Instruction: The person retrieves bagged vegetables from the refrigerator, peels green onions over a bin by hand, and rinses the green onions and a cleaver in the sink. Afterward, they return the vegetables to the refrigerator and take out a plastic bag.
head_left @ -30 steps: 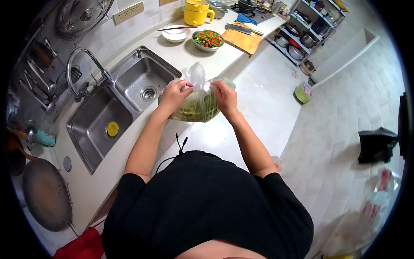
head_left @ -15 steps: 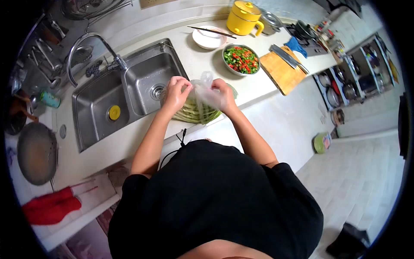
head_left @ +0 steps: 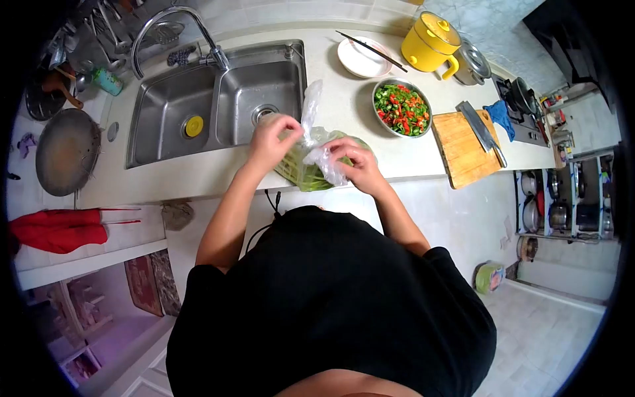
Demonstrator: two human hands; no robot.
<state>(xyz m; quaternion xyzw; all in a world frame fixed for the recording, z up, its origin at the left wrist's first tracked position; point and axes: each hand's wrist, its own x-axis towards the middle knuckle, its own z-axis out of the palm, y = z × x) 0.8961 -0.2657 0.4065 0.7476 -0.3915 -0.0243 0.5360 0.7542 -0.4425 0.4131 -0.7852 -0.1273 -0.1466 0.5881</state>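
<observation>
Clear plastic, crumpled and twisted, makes up the bag (head_left: 316, 180) between the two hands; green, leafy vegetables (head_left: 289, 167) show through it. It sits at the front edge of the bench (head_left: 403, 159), just before the right basin; whether it rests there or hangs from the hands, I cannot tell. The step in hand looks to be work at the gathered neck, with one tail of film standing up and another folded forward. From here, the next move would seem to call for a fine pinch on the loose film. The left hand (head_left: 270, 142) has thumb and forefinger nearly together beside the neck; whether they grip film is unclear. The right hand (head_left: 359, 165) has its fingers bent in and appears to have hold of the forward flap.

Beyond the bag, a metal bowl (head_left: 402, 107) carries chopped red and green peppers. Behind it, a white bowl (head_left: 362, 61) has dark chopsticks (head_left: 374, 51) across it. The yellow pot (head_left: 430, 43) is lidded, its contents hidden. The double sink (head_left: 215, 109) has a yellow plug (head_left: 193, 126) in its left basin.
</observation>
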